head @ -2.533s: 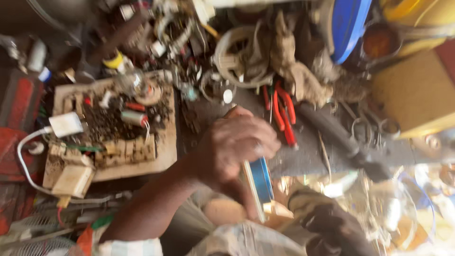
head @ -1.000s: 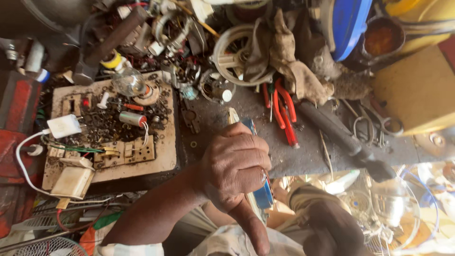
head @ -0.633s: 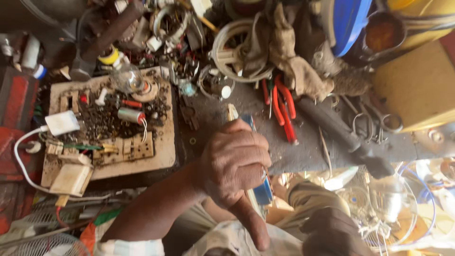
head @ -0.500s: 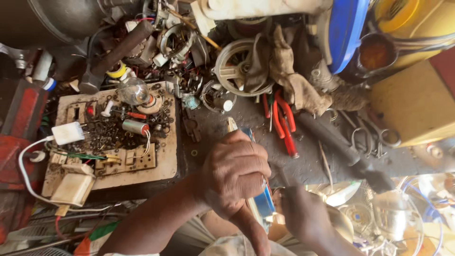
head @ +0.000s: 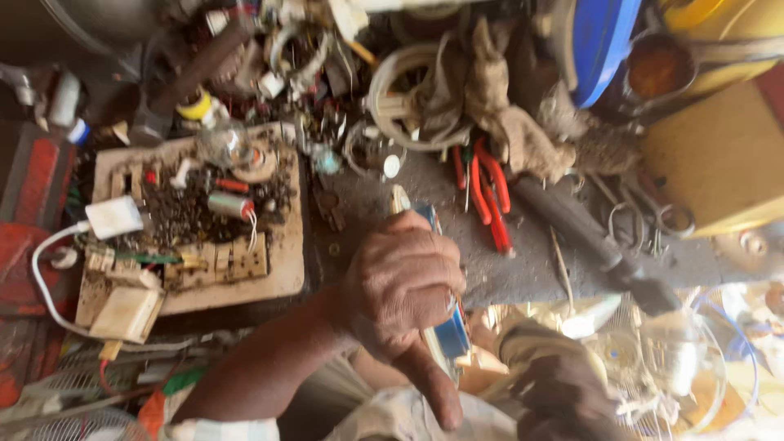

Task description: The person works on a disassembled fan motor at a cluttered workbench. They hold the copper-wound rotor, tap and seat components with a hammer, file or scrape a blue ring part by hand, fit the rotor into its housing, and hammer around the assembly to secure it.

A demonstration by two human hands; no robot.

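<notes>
Right now my left hand (head: pixel 404 294) is closed around a blue tool (head: pixel 447 327), fingers wrapped over its middle and thumb pointing down toward six o'clock. Its long axis runs roughly from eleven o'clock to five o'clock: a pale tip (head: pixel 398 198) pokes out above the knuckles, over the dark worktop (head: pixel 531 278), while the blue body comes out below the palm. My right hand (head: pixel 563 392) sits low at about four o'clock from the left, near the tool's lower end but apart from it; it is blurred and I cannot tell whether its fingers are open or closed. So the left is plainly the hand on the tool. At nine o'clock lies a wooden board (head: pixel 282 278) strewn with small parts, and at one o'clock red-handled pliers (head: pixel 488 196) rest on the worktop.
</notes>
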